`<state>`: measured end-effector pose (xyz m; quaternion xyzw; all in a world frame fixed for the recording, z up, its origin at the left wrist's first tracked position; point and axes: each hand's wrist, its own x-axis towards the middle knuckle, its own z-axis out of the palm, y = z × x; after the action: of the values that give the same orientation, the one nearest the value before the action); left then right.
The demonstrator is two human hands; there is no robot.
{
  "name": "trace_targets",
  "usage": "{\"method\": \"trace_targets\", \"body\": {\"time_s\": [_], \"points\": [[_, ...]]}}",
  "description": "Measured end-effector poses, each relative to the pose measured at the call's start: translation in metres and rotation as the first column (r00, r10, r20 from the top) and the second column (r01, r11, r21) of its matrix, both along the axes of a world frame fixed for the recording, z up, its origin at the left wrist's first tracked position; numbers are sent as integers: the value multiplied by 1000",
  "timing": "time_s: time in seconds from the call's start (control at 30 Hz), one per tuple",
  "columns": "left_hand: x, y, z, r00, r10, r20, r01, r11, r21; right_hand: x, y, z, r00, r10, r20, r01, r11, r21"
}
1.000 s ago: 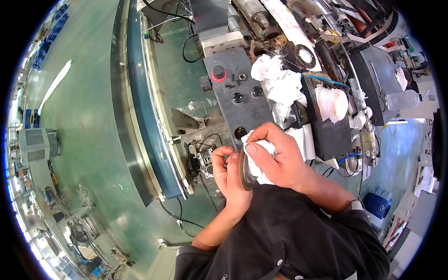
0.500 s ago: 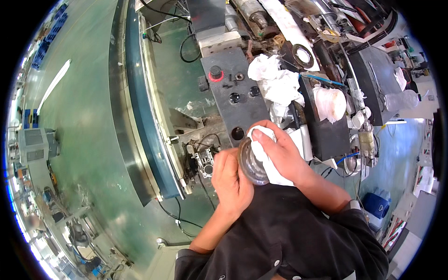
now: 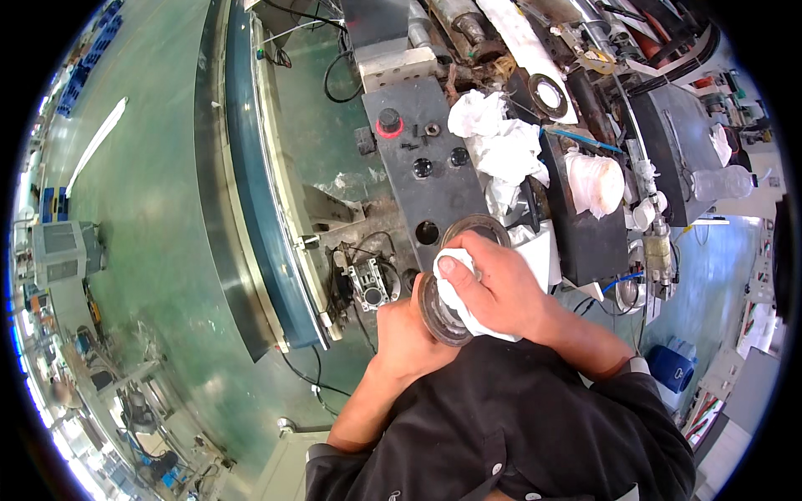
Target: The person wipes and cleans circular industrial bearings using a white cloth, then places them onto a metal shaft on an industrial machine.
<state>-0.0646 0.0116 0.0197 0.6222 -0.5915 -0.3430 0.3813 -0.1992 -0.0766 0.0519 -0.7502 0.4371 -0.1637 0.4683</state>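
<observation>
Near the dark shirt point(image 3: 501, 417), the left hand point(image 3: 411, 338) grips a round metal ring point(image 3: 432, 316). The right hand point(image 3: 505, 285), just to its right, holds a white cloth point(image 3: 451, 295) against the ring. A second round rim point(image 3: 478, 223) shows just past the right hand. Farther off, a black knob point(image 3: 389, 121) stands on a dark plate point(image 3: 449, 200), with crumpled white paper point(image 3: 511, 152) to the right.

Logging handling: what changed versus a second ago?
The dark ring, edge-on earlier, has tilted its face into view; the left hand turned with it. A second round rim now shows beyond the right hand; same part or not, I can't tell. Nothing let go: ring and white cloth still held. Crumpled white wad and red-based knob unchanged.
</observation>
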Motion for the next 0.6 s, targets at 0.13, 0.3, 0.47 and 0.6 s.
{"method": "trace_targets", "body": {"time_s": [0.13, 0.3, 0.47, 0.6], "points": [[8, 5, -6, 995, -59, -76, 57, 998, -30, -5, -15, 3, 988, -108, 110, 99, 991, 89], [7, 8, -11, 981, 73, -177, -78, 997, -18, -14, 1, 27, 958, 226, 175, -191, 962, -196], [9, 4, -4, 997, 76, 27, -76, 997, -13, -3, 17, 28, 909, 403, 109, -349, 876, -333], [7, 9, -14, 992, 81, 99, -67, 989, -133, 2, 11, 44, 908, 404, 107, -354, 879, -320]]}}
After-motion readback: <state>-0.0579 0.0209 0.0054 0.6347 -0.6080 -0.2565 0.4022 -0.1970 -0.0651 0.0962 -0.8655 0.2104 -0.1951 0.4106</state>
